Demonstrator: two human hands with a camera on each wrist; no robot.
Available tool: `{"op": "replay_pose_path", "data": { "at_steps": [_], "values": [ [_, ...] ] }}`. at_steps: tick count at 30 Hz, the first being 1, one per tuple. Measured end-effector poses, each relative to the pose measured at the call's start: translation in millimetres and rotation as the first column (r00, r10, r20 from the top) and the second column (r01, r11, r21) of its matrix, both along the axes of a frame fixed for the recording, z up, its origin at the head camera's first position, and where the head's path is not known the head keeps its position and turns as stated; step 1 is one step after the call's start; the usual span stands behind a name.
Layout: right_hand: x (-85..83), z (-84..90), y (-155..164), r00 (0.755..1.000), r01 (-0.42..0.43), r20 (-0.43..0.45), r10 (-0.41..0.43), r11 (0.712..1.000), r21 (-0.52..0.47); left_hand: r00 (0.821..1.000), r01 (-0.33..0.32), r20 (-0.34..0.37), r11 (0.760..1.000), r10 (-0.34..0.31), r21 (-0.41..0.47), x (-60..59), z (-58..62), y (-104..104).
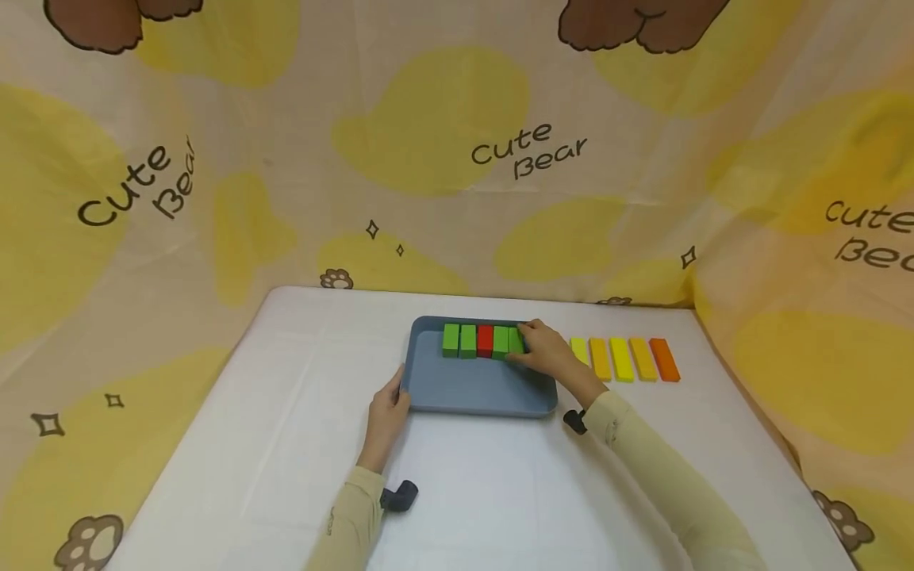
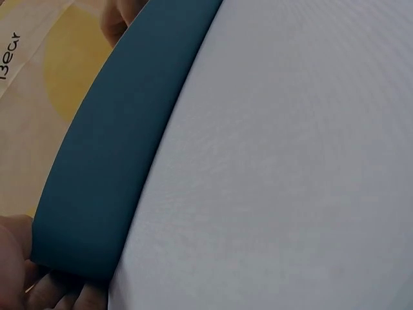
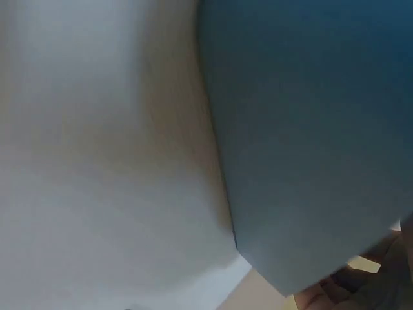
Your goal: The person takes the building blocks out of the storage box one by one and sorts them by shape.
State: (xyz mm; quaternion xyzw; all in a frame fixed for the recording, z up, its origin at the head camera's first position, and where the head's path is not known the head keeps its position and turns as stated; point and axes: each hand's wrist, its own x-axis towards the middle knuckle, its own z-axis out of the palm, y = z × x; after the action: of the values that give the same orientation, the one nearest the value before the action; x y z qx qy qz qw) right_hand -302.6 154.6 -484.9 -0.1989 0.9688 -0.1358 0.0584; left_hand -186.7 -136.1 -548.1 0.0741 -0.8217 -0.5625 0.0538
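Note:
A blue tray (image 1: 478, 390) lies on the white table (image 1: 286, 444). Along its far wall stand a green block (image 1: 451, 339), a second green block (image 1: 467, 341), a red block (image 1: 485, 341) and a third green block (image 1: 501, 342). My right hand (image 1: 543, 349) lies over the row's right end and pinches one more green block (image 1: 516, 339), which it partly hides. My left hand (image 1: 389, 408) grips the tray's left rim (image 2: 116, 142), fingers (image 2: 58, 294) curled under its corner. The right wrist view is blurred and shows only the tray wall (image 3: 310, 129) and the table.
To the right of the tray, several flat blocks lie in a row on the table, from a yellow-green block (image 1: 578, 349) through yellow ones (image 1: 621, 358) to an orange block (image 1: 664, 359). A printed curtain (image 1: 457, 159) closes off the far and side edges.

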Motion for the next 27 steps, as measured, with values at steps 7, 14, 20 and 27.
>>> {"op": "replay_pose_path", "data": {
  "at_steps": [7,14,20,27],
  "values": [
    [-1.5,-4.6,-6.3,0.998,0.038,-0.040,-0.038,0.999,0.017,1.000,-0.002,-0.023,1.000,0.002,0.004,-1.1,2.6,-1.6],
    [-2.3,-5.8,-7.2,0.997,0.075,-0.022,-0.074,0.996,0.039,1.000,0.001,-0.013,1.000,-0.001,-0.005,0.1,2.7,-2.5],
    [-2.3,-4.8,-7.7,0.996,0.083,0.011,-0.083,0.996,0.029,1.000,-0.001,-0.030,1.000,0.001,-0.012,0.4,1.5,-2.8],
    [-2.8,-7.8,-4.6,0.997,0.072,-0.027,-0.072,0.997,0.019,0.999,-0.007,-0.052,1.000,0.006,-0.015,-0.1,0.2,-0.2]
  ]
}}
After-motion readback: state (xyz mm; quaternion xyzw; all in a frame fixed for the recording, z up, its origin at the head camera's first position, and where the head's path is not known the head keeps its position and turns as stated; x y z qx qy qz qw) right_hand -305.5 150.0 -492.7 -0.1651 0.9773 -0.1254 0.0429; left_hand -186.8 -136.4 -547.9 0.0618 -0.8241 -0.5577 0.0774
